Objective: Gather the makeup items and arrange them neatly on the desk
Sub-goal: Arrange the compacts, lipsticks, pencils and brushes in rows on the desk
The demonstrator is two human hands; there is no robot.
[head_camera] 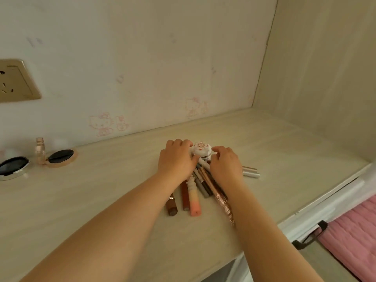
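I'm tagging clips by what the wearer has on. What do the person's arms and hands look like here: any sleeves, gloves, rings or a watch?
Both forearms are bare all the way to the bottom edge of the picture, with no sleeve in view. The left hand and right hand wear no gloves, and no watch, bracelet or ring shows on the wrists or the visible fingers. The fingertips are too small to judge any nail polish.

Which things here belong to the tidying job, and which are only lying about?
For the job: white flower-lid jar between left hand and right hand; pink tube; brown lipstick; silver tubes; two compacts; small bottle.

Only there: wall socket; pink cloth.
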